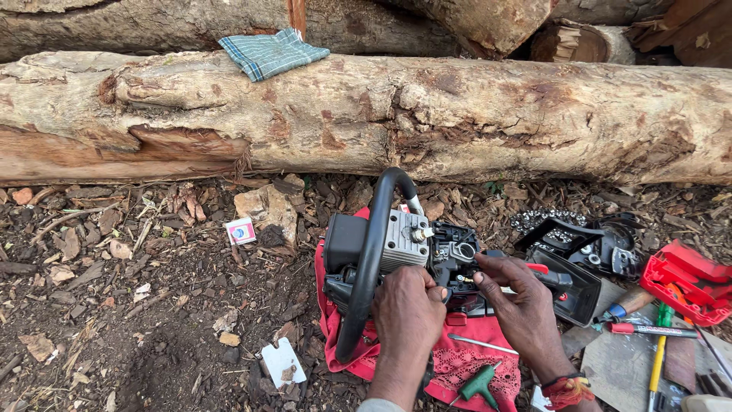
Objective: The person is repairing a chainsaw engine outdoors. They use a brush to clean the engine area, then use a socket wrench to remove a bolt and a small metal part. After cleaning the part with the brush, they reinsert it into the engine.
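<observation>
A partly dismantled chainsaw engine (404, 248) with a black loop handle (371, 259) lies on a red cloth (457, 362) on the ground. My left hand (408, 313) rests on the engine body beside the loop handle, fingers curled against it. My right hand (515, 301) reaches into the open carburettor area at the engine's right side, fingertips pinching at a small part; what they grip is too small to make out. A thin metal rod (482, 345) and a green T-handle tool (479, 384) lie on the cloth below my hands.
A large log (366, 114) lies across the back with a folded checked cloth (271, 52) on top. Black cover parts and a saw chain (579, 244), a red plastic cover (690, 282) and screwdrivers (656, 336) lie at right. Wood chips, a stone (267, 210) and small cards litter the soil.
</observation>
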Tool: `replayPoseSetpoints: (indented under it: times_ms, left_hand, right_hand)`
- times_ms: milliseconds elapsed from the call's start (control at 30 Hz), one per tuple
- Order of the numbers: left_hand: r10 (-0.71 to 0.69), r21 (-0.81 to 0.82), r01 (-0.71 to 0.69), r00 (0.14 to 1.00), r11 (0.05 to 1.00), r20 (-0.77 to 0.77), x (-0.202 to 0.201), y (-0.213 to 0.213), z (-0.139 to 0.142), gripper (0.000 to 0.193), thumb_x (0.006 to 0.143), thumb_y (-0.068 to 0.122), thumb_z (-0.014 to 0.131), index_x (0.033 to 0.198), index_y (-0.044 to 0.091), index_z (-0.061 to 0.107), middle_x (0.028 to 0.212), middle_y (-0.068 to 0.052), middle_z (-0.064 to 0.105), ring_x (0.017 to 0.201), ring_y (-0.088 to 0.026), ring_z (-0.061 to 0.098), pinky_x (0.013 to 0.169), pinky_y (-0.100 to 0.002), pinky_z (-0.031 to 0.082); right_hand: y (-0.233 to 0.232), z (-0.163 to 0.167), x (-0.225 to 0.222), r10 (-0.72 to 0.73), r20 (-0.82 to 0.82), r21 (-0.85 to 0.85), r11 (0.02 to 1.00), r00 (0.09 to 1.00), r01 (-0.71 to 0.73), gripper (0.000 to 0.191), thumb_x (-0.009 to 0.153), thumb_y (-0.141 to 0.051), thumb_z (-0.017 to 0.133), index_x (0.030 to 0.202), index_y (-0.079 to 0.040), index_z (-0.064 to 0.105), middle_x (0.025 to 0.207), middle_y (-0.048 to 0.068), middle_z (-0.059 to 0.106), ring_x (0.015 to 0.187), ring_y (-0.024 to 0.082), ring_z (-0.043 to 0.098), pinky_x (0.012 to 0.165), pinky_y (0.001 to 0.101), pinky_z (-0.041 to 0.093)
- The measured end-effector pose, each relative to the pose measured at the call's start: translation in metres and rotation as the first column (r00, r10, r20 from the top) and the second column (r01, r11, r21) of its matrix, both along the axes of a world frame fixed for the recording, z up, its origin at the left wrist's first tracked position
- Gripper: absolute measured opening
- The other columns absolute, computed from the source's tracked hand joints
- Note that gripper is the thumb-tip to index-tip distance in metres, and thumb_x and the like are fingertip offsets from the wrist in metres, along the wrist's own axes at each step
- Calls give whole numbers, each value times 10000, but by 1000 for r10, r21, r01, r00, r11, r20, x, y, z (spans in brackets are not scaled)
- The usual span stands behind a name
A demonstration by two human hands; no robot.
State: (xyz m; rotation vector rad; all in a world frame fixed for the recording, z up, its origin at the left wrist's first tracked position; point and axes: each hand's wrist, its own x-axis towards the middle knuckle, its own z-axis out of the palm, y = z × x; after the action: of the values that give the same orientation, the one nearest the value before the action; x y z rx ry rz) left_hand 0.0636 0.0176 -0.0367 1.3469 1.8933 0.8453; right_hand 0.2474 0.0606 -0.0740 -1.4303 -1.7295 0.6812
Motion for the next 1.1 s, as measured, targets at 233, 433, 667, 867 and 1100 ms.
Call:
replayPoseSetpoints:
  times_ms: [233,433,667,867,1100]
  left_hand:
    - [-107,-14,106,988,994,-115,-1,13,-7,167,908,145,630,952,13,723,1000,-235,722,991,-403,698,937,-520,552]
    - [-79,93,89,991,992,-104,-3,7,-14,155,798,123,776,917,40,722,999,-183,715,959,-358,717,881,-474,579]
    - [-23,112,39,989,993,-145,-1,3,-11,154,790,161,829,897,70,766,902,-142,754,837,-304,748,760,-446,616]
    - [23,-58,-27,997,998,-69,-3,0,-6,144,820,207,820,907,101,778,799,-124,765,692,-222,768,668,-389,634]
    - [113,-6,-113,994,994,-9,-7,0,0,129,754,193,848,805,92,787,768,-119,770,737,-266,769,748,-408,616]
  right_hand:
    - [-11,18,37,133,158,-92,989,978,-120,380,898,-134,666,1277,-120,688,1194,37,760,978,131,762,848,331,639]
    - [-37,15,63,53,240,-181,983,969,-9,365,896,-142,685,1260,-132,708,1088,56,782,927,168,760,841,334,633]
    - [-30,2,44,123,153,-69,991,981,-113,333,877,-152,702,1203,-87,728,1099,60,767,931,165,764,782,331,640]
    - [-38,2,33,104,149,-140,987,983,-83,344,881,-150,695,1220,-115,741,1141,48,752,950,164,756,761,330,656]
    - [-57,6,-3,249,67,-114,964,966,-240,308,868,-122,685,1173,-91,711,1157,65,740,978,187,742,830,338,613]
